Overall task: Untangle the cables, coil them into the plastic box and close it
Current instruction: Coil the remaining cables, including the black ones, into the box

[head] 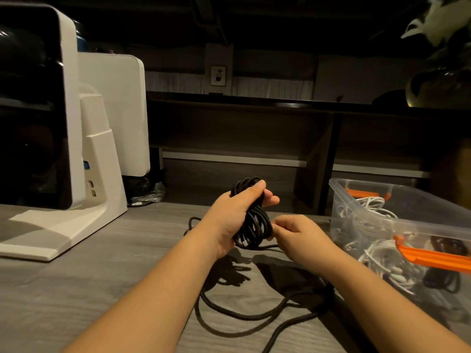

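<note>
At centre of the grey table [76, 289], my left hand [229, 220] grips a half-wound black cable coil [252, 225] while my right hand [298, 238] pinches its strand. Loose cable trails at six o'clock; winding it comes next. At three o'clock waits the open plastic box [362, 189].

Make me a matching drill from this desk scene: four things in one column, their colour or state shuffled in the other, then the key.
Things
1. coiled cable
2. plastic box
3. box latches
4. monitor stand

States
A. orange
B. white, standing at the left of the desk
C. black, gripped in the left hand
D. clear, open, holding white cables

Pairs: 1-C, 2-D, 3-A, 4-B
</note>
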`<state>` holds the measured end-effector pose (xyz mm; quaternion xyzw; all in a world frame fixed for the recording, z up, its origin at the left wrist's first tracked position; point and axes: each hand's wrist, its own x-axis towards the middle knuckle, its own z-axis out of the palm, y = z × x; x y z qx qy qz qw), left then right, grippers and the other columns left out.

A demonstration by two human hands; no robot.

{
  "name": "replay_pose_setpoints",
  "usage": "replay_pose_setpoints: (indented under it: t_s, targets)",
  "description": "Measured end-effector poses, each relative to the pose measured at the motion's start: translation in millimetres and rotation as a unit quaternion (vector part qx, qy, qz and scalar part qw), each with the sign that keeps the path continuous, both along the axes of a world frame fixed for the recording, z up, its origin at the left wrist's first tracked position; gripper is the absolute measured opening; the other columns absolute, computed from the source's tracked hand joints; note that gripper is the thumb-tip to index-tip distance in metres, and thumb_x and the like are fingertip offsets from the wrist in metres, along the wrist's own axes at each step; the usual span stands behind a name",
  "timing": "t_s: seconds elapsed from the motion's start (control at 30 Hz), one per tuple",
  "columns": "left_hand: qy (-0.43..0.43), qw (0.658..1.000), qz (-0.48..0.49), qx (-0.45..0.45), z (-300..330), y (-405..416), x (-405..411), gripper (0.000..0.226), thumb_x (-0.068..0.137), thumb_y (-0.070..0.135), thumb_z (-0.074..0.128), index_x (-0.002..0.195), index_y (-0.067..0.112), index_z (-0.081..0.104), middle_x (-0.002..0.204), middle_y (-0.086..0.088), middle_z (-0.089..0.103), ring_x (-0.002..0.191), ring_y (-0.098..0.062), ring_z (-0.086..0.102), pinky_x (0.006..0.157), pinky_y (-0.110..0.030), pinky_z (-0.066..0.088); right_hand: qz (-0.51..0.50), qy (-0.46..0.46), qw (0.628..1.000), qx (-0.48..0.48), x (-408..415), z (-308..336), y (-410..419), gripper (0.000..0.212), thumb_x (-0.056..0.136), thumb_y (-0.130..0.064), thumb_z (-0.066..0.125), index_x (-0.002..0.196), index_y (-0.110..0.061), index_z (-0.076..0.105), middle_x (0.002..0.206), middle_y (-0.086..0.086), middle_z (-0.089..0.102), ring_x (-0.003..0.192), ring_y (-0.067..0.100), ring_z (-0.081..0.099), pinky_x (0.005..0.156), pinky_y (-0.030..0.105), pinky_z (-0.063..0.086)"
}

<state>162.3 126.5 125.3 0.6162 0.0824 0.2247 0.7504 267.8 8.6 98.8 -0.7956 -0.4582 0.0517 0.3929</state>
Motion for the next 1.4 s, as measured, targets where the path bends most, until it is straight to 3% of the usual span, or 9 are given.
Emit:
replay_pose_setpoints:
  t_s: [0.1, 0.23, 0.33, 0.47, 0.63, 0.8, 0.97, 1.17, 1.4]
  targets:
    - [-0.036, 0.997, -0.001, -0.075, -0.1, -1.4, 1.3, 0.024, 0.095, 0.028, 0.061, 0.08, 0.012, 0.069, 0.086, -0.007, 0.076, 0.097, -0.023, 0.072, 0.088, -0.046, 0.057, 0.059, 0.078, 0.995, -0.004, -9.0, 1.2, -0.9, 0.03, 0.104, -0.029, 0.044, 0.1, -0.007, 0.065, 0.055, -0.006, 0.047, 0.045, 0.003, 0.04, 0.048, 0.019, 0.035]
    - [-0.095, 0.975, 0.132, -0.153, 5.3, 6.6, 2.1, 0.024, 0.093, 0.023, 0.068, 0.076, 0.008, 0.061, 0.062, -0.005, 0.067, 0.058, -0.014, 0.068, 0.066, -0.035, 0.055, 0.074, 0.087, 0.991, -0.065, -12.8, 7.0, -5.3, 0.024, 0.102, -0.031, 0.048, 0.104, -0.01, 0.061, 0.058, -0.002, 0.049, 0.045, 0.005, 0.044, 0.047, 0.019, 0.037]
    - [-0.131, 0.929, 0.279, -0.203, 11.3, 31.2, -2.5, 0.02, 0.093, 0.024, 0.069, 0.092, 0.007, 0.059, 0.071, -0.003, 0.061, 0.052, -0.01, 0.064, 0.06, -0.032, 0.056, 0.023, -0.008, 0.989, -0.143, -3.2, 8.5, -11.0, 0.023, 0.098, -0.038, 0.056, 0.095, -0.018, 0.066, 0.067, -0.006, 0.058, 0.058, 0.006, 0.052, 0.057, 0.022, 0.042]
    - [-0.047, 0.932, 0.356, -0.048, 10.5, 50.7, -8.8, 0.014, 0.097, 0.026, 0.065, 0.101, 0.013, 0.061, 0.083, -0.001, 0.062, 0.063, -0.012, 0.065, 0.066, -0.031, 0.053, 0.011, 0.013, 0.999, -0.052, 2.4, 11.0, -15.0, 0.017, 0.098, -0.033, 0.057, 0.09, -0.024, 0.069, 0.06, -0.01, 0.054, 0.051, 0.001, 0.046, 0.054, 0.02, 0.039]
    - [0.132, 0.945, 0.195, 0.227, -2.6, 35.0, -4.2, 0.017, 0.094, 0.037, 0.067, 0.1, 0.021, 0.065, 0.087, 0.001, 0.071, 0.076, -0.013, 0.066, 0.071, -0.029, 0.051, 0.048, -0.095, 0.992, 0.064, 2.1, 20.9, -24.2, 0.016, 0.098, -0.023, 0.054, 0.092, -0.027, 0.068, 0.061, -0.024, 0.057, 0.057, -0.004, 0.05, 0.056, 0.012, 0.04]
    - [0.144, 0.961, 0.0, 0.235, -3.1, 22.3, -9.7, 0.043, 0.076, 0.061, 0.073, 0.099, 0.026, 0.069, 0.091, 0.007, 0.077, 0.091, -0.016, 0.062, 0.097, -0.044, 0.045, 0.083, -0.015, 0.98, 0.181, 2.6, 20.4, -23.7, 0.016, 0.094, -0.023, 0.058, 0.089, -0.026, 0.073, 0.055, -0.014, 0.053, 0.051, 0.001, 0.045, 0.051, 0.013, 0.035]
    - [0.194, 0.92, -0.177, 0.29, -12.8, 0.1, -2.9, 0.017, 0.078, 0.033, 0.082, 0.085, 0.025, 0.068, 0.085, 0.003, 0.072, 0.09, -0.015, 0.068, 0.094, -0.039, 0.053, 0.118, 0.044, 0.968, 0.218, -2.5, 21.5, -22.7, 0.022, 0.08, -0.036, 0.058, 0.086, -0.023, 0.073, 0.054, -0.011, 0.055, 0.049, 0.004, 0.043, 0.048, 0.017, 0.037]
    - [0.075, 0.962, -0.261, 0.041, -16.5, -24.5, 1.1, 0.017, 0.094, 0.015, 0.061, 0.077, 0.013, 0.063, 0.057, 0.001, 0.053, 0.061, -0.015, 0.06, 0.07, -0.032, 0.057, 0.095, 0.163, 0.939, 0.287, -2.0, 16.2, -14.2, 0.021, 0.078, -0.035, 0.061, 0.085, -0.015, 0.066, 0.069, -0.006, 0.063, 0.063, 0.008, 0.06, 0.053, 0.021, 0.049]
    - [-0.023, 0.986, 0.01, -0.163, -13.0, -5.0, 14.7, 0.026, 0.091, 0.037, 0.065, 0.081, 0.013, 0.063, 0.063, -0.001, 0.055, 0.053, -0.015, 0.054, 0.062, -0.035, 0.051, 0.085, 0.227, 0.956, 0.163, -2.3, 4.3, -4.6, 0.017, 0.104, -0.018, 0.042, 0.094, -0.007, 0.051, 0.057, 0.001, 0.04, 0.043, 0.012, 0.032, 0.039, 0.022, 0.025]
